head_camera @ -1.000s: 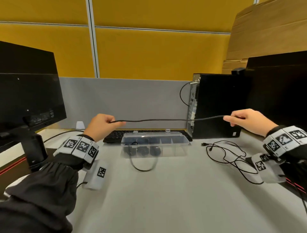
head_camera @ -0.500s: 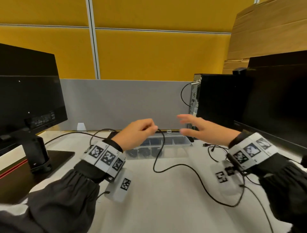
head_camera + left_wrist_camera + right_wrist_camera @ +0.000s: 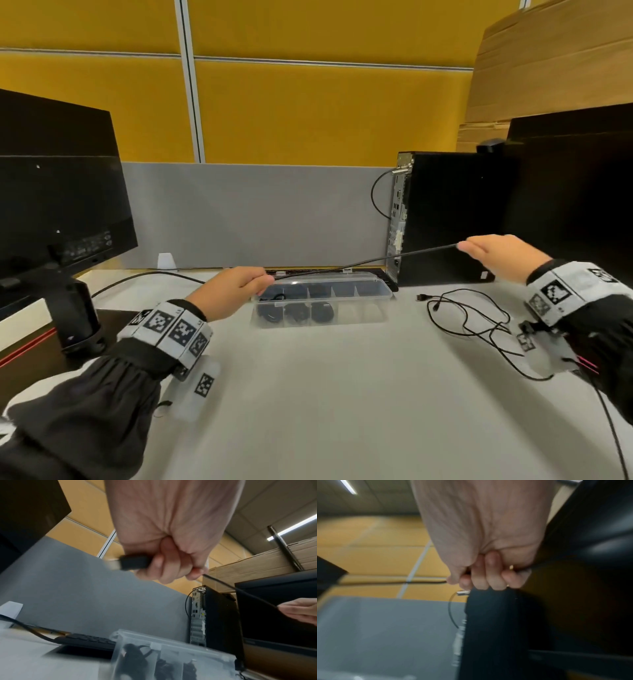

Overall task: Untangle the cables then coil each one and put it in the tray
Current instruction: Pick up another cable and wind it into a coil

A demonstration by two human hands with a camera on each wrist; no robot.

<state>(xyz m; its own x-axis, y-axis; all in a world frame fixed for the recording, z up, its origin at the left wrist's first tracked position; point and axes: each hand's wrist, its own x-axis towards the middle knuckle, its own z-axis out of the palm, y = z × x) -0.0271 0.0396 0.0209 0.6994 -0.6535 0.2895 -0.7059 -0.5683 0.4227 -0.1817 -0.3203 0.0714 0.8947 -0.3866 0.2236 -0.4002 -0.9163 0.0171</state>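
Three coils sit in the tray [image 3: 383, 297], and above it one black cable [image 3: 366, 262] is pulled taut, left hand [image 3: 233, 291] and right hand [image 3: 500, 255] both clenched on it, uncoiled, while a tangle [image 3: 479, 322] waits right of the tray.

A monitor [image 3: 51, 192] stands left, a computer tower [image 3: 445, 219] right, probably a keyboard [image 3: 89, 641] behind.

The hands have parted again: the left hand [image 3: 236, 291] and right hand [image 3: 500, 253] now pull the black cable [image 3: 366, 262] taut above the tray [image 3: 322, 320], where it hung slack half a second ago.
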